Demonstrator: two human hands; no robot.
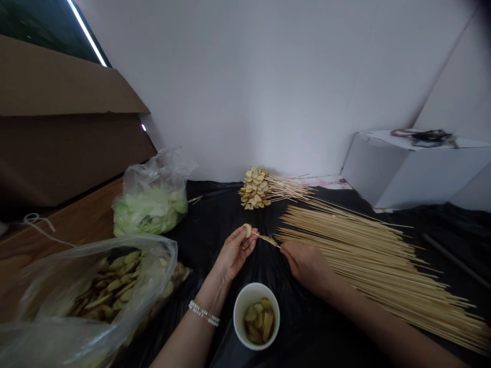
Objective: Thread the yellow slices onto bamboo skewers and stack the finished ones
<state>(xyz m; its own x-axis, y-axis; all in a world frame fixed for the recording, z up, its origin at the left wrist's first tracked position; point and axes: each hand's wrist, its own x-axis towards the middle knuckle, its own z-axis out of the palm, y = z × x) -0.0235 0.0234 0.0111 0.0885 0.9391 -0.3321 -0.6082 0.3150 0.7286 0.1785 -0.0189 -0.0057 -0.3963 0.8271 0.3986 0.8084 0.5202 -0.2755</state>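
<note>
Left grip (235,251): I'm clenching a pale slice (247,230).
Right grip (307,266): I'm pinching a bamboo skewer (266,239).
Near: white cup (251,292) holding slices (259,321).

light: dim, soft | source: strip light (86,31), upper left | edges: bowed, stretched

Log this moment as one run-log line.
left hand: pinches pale round food slice | right hand: holds thin wooden skewer | near: white round cup of slices

A white box (399,171) is set against the wall (249,87), with what appears to be a cord (424,137) laid on top; a cardboard box (65,117) is propped at left.
</note>
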